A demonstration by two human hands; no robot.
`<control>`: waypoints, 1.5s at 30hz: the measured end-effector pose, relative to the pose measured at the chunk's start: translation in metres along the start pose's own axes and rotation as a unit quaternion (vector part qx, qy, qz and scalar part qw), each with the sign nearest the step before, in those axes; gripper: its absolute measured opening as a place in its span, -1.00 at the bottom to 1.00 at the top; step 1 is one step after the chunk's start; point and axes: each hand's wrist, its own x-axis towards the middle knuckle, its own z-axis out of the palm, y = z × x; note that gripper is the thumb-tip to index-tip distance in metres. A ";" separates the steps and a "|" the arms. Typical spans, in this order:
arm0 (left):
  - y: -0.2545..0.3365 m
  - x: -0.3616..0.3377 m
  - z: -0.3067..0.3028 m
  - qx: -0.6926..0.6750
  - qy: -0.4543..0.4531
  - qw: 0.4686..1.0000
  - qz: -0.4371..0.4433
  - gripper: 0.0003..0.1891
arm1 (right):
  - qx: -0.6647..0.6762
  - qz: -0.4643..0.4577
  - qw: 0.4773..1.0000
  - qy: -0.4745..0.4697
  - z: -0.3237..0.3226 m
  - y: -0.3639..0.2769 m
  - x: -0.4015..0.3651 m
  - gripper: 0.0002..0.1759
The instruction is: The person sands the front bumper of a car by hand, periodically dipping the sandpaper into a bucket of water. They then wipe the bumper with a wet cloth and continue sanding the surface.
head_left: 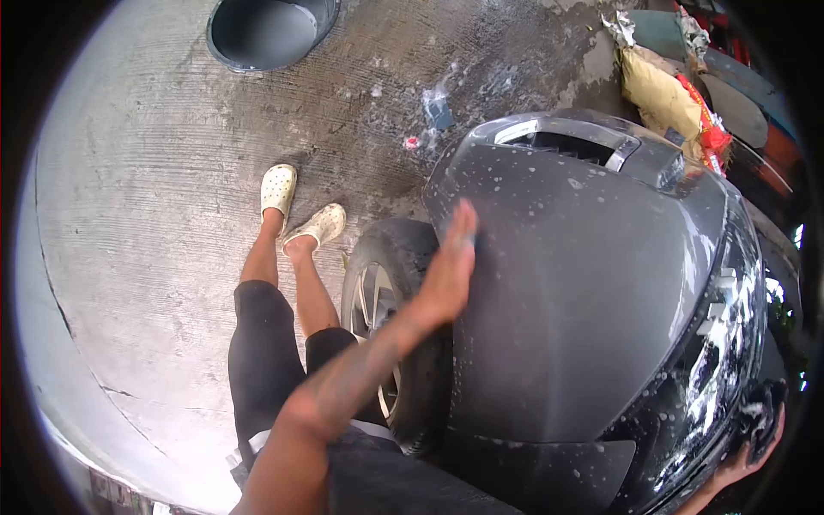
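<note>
My left hand (449,270) is at the wheel-arch side of a dark grey car bumper (566,283), seen edge-on with its fingers stretched out and slightly blurred. A small grey-blue patch shows at its fingers; I cannot tell what it is. Water spots and a dull film cover the bumper. At the far lower right, my right hand (754,459) is closed around a dark, wet cloth-like wad (759,416) with whitish streaks, beside the glossy headlight (695,395).
The front tire (429,343) stands just left of the bumper. A grey basin (273,67) sits on the wet concrete (163,172), with a small blue-grey square (439,114) and a red-and-white scrap (411,142) nearer the car. A torn yellowish sack (657,90) lies beyond the bumper.
</note>
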 end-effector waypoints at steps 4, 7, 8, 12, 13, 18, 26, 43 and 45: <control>-0.054 0.042 -0.005 -0.030 0.005 0.997 -0.065 -0.41 | 0.037 0.028 0.999 -0.027 0.006 -0.018 0.002 -0.09; 0.008 -0.024 -0.006 -0.085 -0.018 0.996 0.004 -0.42 | -0.050 -0.048 0.998 -0.005 0.020 -0.048 0.023 -0.35; -0.002 -0.015 -0.007 -0.087 -0.021 0.996 -0.001 -0.42 | -0.107 -0.102 0.988 0.046 0.028 -0.068 0.035 -0.66; -0.064 0.074 -0.018 -0.002 -0.003 1.000 -0.007 -0.42 | -0.076 -0.138 0.988 0.002 0.037 -0.079 0.048 -0.62; -0.066 0.071 -0.015 -0.004 -0.005 1.000 0.002 -0.41 | -0.073 -0.122 0.990 -0.002 0.038 -0.082 0.049 -0.57; -0.046 0.042 -0.016 -0.067 -0.023 0.997 0.015 -0.39 | -0.090 -0.130 0.987 -0.020 0.038 -0.072 0.050 -0.60; -0.060 0.069 -0.022 -0.078 -0.035 0.996 0.021 -0.40 | -0.064 -0.110 0.992 -0.002 0.038 -0.076 0.054 -0.58; 0.031 0.044 -0.002 0.021 -0.051 0.998 -0.025 -0.32 | 0.070 0.069 0.993 -0.058 0.021 -0.024 0.031 -0.21; 0.047 0.028 -0.001 0.018 -0.059 0.998 0.030 -0.33 | 0.078 0.070 0.992 -0.064 0.017 -0.019 0.028 -0.16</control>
